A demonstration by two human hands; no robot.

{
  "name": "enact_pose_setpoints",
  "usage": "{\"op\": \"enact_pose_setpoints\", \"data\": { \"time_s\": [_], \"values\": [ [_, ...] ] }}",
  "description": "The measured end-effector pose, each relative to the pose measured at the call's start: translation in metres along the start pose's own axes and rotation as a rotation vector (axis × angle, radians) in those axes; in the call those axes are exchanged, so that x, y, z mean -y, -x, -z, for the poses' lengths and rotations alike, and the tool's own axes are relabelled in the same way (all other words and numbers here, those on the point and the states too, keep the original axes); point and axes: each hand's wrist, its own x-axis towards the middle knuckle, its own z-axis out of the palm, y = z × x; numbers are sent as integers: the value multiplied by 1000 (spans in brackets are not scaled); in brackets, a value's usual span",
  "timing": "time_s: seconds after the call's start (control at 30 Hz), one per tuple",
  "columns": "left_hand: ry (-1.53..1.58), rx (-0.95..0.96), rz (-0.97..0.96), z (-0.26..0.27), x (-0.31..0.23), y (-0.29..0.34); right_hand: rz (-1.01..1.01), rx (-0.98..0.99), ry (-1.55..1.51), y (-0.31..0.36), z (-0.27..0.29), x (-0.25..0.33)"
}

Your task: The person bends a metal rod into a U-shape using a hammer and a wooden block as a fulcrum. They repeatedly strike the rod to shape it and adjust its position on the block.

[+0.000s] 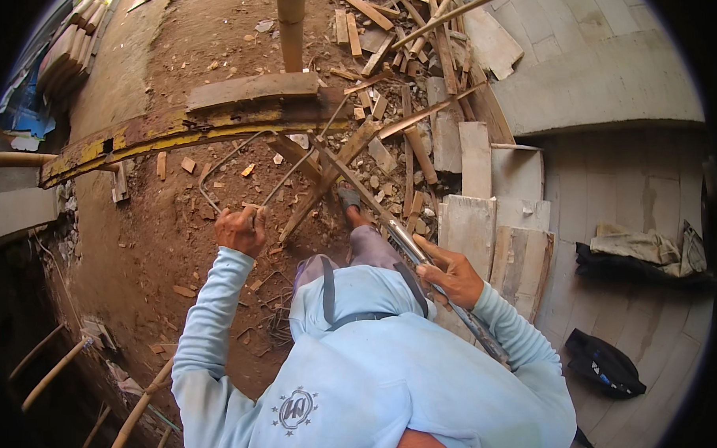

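Observation:
My left hand (pixel 243 230) is closed around a thin steel rod (pixel 288 176), bent into an angular, partly square loop. The rod's far part reaches over a rusty, yellow-painted beam (pixel 237 125). In my right hand (pixel 453 273) I grip a long metal bar (pixel 382 213), which slants from beside my right forearm up to the rod near the beam. Its far end meets the rod there, but exactly how they engage is too small to tell. A short board (pixel 251 90) lies along the beam's top, and crossed wooden pieces (pixel 325 178) stand below its right end.
A bamboo post (pixel 292 29) rises behind the beam. Scrap wood (pixel 403 41) and rubble cover the ground at far right. Pale boards (pixel 475 161) lie right of my legs. On the grey tiled floor are a cloth (pixel 644 249) and a black bag-like item (pixel 604 363). Bamboo poles (pixel 140 413) stand lower left.

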Motion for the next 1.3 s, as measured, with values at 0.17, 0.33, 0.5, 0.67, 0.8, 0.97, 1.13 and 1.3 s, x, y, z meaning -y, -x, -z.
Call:
{"op": "enact_pose_setpoints", "data": {
  "time_s": [0.17, 0.33, 0.5, 0.67, 0.8, 0.97, 1.13, 1.3],
  "values": [
    [-31, -6, -17, -3, 8, 1, 100, -95, 84, -8, -24, -15],
    [-93, 15, -24, 8, 8, -3, 100, -125, 71, -13, -47, -20],
    [-105, -17, -65, 14, 12, -10, 96, -152, 53, -18, -62, -27],
    [-6, -88, -193, 17, 13, 0, 317, -163, 175, -24, -30, -55],
    [-31, -225, -250, 39, -17, -7, 612, -301, 544, -13, 2, -91],
    [444, -151, -72, 96, -2, -40, 527, -511, 684, -17, 0, -53],
    [1139, 499, 453, 131, 16, -85, 1248, -659, 782, -101, 12, 25],
    [1432, 651, 527, 111, 25, -116, 923, -503, 533, -155, 25, 64]
  ]
}}
